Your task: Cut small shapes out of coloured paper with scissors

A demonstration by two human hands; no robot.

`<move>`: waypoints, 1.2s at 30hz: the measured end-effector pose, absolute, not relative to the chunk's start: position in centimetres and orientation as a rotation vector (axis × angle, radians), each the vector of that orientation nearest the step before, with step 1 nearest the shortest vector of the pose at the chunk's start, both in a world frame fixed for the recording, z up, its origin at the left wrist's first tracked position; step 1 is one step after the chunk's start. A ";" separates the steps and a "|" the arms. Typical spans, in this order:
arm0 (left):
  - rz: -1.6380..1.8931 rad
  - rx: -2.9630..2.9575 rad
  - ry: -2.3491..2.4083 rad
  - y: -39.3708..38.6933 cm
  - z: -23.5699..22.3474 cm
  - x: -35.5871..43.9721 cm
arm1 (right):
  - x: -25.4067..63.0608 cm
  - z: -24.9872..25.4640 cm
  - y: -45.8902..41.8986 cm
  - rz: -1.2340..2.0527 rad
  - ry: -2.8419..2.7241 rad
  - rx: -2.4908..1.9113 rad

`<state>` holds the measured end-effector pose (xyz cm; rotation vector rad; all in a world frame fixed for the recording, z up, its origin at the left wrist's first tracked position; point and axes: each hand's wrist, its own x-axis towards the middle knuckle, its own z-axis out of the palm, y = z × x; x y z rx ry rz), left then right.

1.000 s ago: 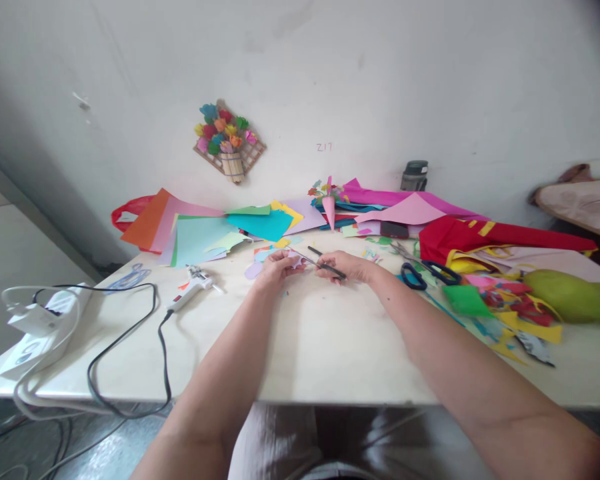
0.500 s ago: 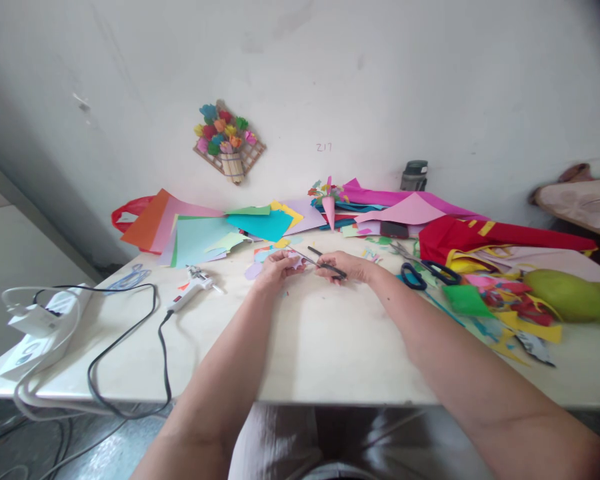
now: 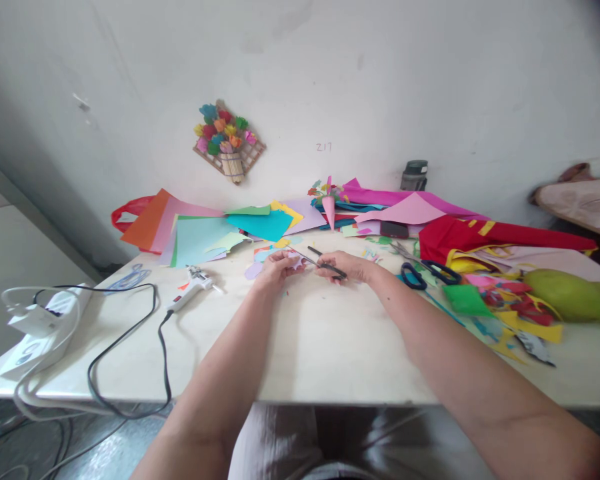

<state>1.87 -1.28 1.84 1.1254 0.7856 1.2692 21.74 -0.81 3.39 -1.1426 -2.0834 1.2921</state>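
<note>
My left hand (image 3: 280, 267) is closed, thumb and fingers pinching a small pale lilac paper piece (image 3: 296, 261) with a scalloped edge. My right hand (image 3: 341, 265) is closed around slim dark scissors (image 3: 336, 271). Their two thin blades are spread and point left toward the lilac paper; whether they touch it I cannot tell. Close to my left hand lie a lilac paper round (image 3: 253, 270) and small coloured paper cuttings (image 3: 264, 254). Tiny scraps dot the table below my fingers.
A white glue gun (image 3: 193, 291) lies on the left, its black cord looping toward a power strip (image 3: 65, 327). Coloured paper sheets (image 3: 200, 233) line the back. To the right are navy-handled scissors (image 3: 443, 272), scraps, and red cloth (image 3: 460, 237). A paper-flower cone (image 3: 330, 210) stands behind my hands.
</note>
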 end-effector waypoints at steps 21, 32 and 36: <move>1.275 1.116 0.777 -1.2 1.7 1.9 | 21.9 3.1 -0.7 1.315 -2.056 -1.139; 1.283 1.117 0.753 -1.2 1.6 1.9 | 22.0 3.0 -0.6 1.317 -2.065 -1.075; 1.273 1.113 0.766 -1.1 1.5 1.8 | 22.1 3.0 -0.5 1.329 -2.057 -1.090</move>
